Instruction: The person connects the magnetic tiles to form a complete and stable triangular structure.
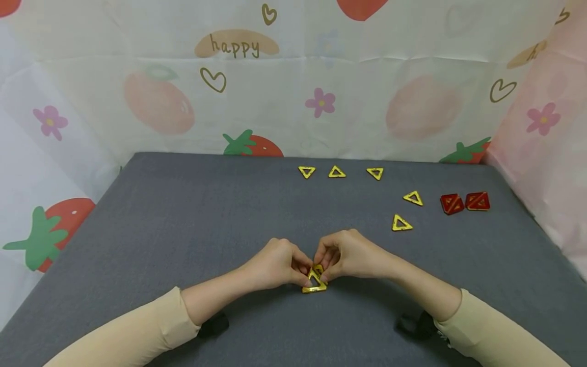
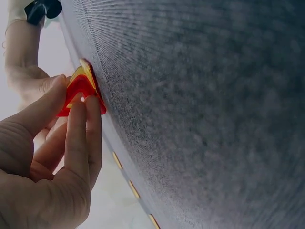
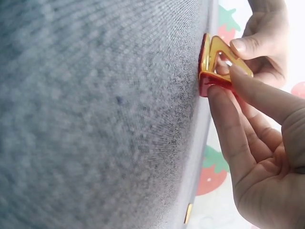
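Near the front middle of the table, both hands hold a small group of yellow-and-red triangle tiles with open centres. My left hand (image 1: pixel 277 262) pinches a tile (image 1: pixel 314 289) that stands tilted up, its yellow face toward the head camera. My right hand (image 1: pixel 347 255) grips the same group from the right, thumb and fingers at a second tile (image 1: pixel 318 267) partly hidden behind the first. Red undersides of the tiles (image 2: pixel 81 86) show in the left wrist view. From the right wrist, the tiles (image 3: pixel 216 45) meet at an angle along their edges. Fingers hide some of the joins.
Several yellow triangle tiles lie flat toward the back and right, among them one tile (image 1: pixel 401 223) nearest the right hand. Two red pieces with diagonal lines (image 1: pixel 452 204) lie at the far right. A printed curtain (image 1: pixel 275 112) closes off the back of the grey table (image 1: pixel 183 214).
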Action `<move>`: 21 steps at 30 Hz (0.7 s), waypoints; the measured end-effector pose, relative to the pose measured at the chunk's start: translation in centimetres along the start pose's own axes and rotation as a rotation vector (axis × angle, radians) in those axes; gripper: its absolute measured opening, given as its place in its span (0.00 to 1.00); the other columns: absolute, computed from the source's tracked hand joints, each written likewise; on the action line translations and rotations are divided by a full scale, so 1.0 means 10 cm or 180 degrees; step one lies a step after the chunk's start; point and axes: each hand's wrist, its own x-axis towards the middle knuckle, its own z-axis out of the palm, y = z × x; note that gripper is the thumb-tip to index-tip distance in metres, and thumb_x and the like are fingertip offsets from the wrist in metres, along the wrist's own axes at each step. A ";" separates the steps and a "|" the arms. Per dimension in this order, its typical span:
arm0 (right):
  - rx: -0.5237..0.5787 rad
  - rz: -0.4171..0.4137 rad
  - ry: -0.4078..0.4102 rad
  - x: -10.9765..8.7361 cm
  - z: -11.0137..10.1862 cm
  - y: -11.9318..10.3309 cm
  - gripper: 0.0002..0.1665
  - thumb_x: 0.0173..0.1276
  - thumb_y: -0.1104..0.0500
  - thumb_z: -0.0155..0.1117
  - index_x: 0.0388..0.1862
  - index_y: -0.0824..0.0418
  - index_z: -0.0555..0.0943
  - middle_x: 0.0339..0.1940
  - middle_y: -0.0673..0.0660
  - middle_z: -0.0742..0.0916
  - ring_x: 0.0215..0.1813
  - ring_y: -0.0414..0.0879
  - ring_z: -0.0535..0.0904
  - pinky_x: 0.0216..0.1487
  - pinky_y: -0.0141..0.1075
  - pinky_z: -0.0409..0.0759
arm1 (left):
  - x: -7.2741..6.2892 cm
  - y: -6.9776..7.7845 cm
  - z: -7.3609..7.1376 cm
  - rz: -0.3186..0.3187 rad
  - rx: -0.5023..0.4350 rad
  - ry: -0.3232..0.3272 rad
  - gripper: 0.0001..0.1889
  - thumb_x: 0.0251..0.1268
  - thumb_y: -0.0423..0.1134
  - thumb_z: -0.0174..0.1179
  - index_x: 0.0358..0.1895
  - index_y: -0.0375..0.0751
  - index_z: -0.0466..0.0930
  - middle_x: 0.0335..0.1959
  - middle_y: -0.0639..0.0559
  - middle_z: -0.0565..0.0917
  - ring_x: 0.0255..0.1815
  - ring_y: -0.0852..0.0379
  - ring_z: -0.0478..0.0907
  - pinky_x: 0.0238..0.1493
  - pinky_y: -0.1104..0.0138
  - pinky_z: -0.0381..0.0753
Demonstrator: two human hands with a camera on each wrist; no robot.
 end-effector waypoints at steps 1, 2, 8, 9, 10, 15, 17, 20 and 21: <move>0.0002 -0.0005 0.0001 0.00 0.00 0.00 0.13 0.52 0.60 0.80 0.36 0.54 0.85 0.30 0.50 0.90 0.33 0.37 0.87 0.35 0.31 0.85 | 0.00 0.01 0.00 -0.0017 -0.0016 -0.0001 0.12 0.50 0.36 0.76 0.39 0.40 0.90 0.29 0.52 0.90 0.24 0.71 0.80 0.24 0.77 0.78; 0.0007 -0.0006 -0.0001 0.00 0.00 -0.01 0.13 0.51 0.60 0.80 0.35 0.55 0.85 0.30 0.50 0.90 0.33 0.37 0.87 0.35 0.31 0.85 | 0.00 0.01 0.01 -0.0027 -0.0035 -0.0001 0.12 0.49 0.36 0.76 0.39 0.40 0.90 0.29 0.52 0.90 0.24 0.71 0.80 0.24 0.77 0.78; 0.0018 -0.0020 -0.0021 0.00 0.01 -0.01 0.13 0.52 0.60 0.80 0.35 0.55 0.85 0.30 0.49 0.90 0.33 0.37 0.86 0.34 0.31 0.85 | 0.01 -0.01 0.02 -0.0009 -0.0111 -0.0001 0.12 0.49 0.36 0.76 0.38 0.38 0.89 0.27 0.51 0.89 0.24 0.71 0.80 0.24 0.76 0.78; 0.0009 -0.0031 -0.0024 0.00 0.01 0.00 0.13 0.52 0.60 0.80 0.35 0.55 0.85 0.30 0.49 0.90 0.33 0.37 0.86 0.34 0.31 0.85 | 0.01 -0.01 0.02 -0.0005 -0.0110 -0.0004 0.12 0.49 0.36 0.76 0.38 0.38 0.89 0.27 0.52 0.89 0.24 0.71 0.79 0.24 0.76 0.78; 0.0002 -0.0040 -0.0025 -0.01 0.02 0.00 0.13 0.52 0.60 0.80 0.35 0.55 0.85 0.30 0.49 0.90 0.33 0.36 0.86 0.34 0.31 0.85 | 0.01 -0.01 0.02 0.0005 -0.0099 -0.0006 0.12 0.49 0.36 0.76 0.39 0.38 0.89 0.27 0.52 0.88 0.23 0.71 0.79 0.24 0.76 0.78; -0.0009 -0.0080 -0.0036 -0.01 0.02 0.00 0.13 0.52 0.60 0.80 0.36 0.54 0.84 0.30 0.49 0.90 0.33 0.36 0.86 0.35 0.31 0.85 | 0.02 -0.01 0.03 -0.0010 -0.0085 -0.0032 0.12 0.50 0.37 0.76 0.40 0.41 0.89 0.26 0.53 0.87 0.23 0.70 0.77 0.24 0.76 0.77; 0.0011 -0.0093 -0.0043 -0.01 0.02 0.00 0.13 0.52 0.60 0.80 0.36 0.54 0.84 0.30 0.50 0.90 0.33 0.36 0.86 0.35 0.31 0.85 | 0.02 -0.01 0.03 -0.0006 -0.0082 -0.0029 0.12 0.50 0.37 0.75 0.40 0.41 0.89 0.26 0.53 0.87 0.22 0.70 0.77 0.24 0.76 0.76; 0.0030 -0.0102 -0.0050 -0.01 0.03 0.00 0.13 0.52 0.60 0.80 0.36 0.54 0.84 0.30 0.50 0.90 0.33 0.36 0.86 0.35 0.31 0.85 | 0.02 -0.01 0.04 0.0020 -0.0080 -0.0027 0.13 0.51 0.37 0.75 0.40 0.40 0.88 0.26 0.52 0.87 0.22 0.70 0.76 0.24 0.77 0.76; 0.0038 -0.0110 -0.0050 -0.01 0.03 0.00 0.13 0.52 0.60 0.80 0.36 0.55 0.84 0.31 0.50 0.90 0.33 0.36 0.86 0.35 0.31 0.85 | 0.02 -0.01 0.04 0.0030 -0.0079 -0.0027 0.13 0.51 0.37 0.75 0.40 0.39 0.88 0.26 0.52 0.87 0.22 0.71 0.76 0.24 0.77 0.76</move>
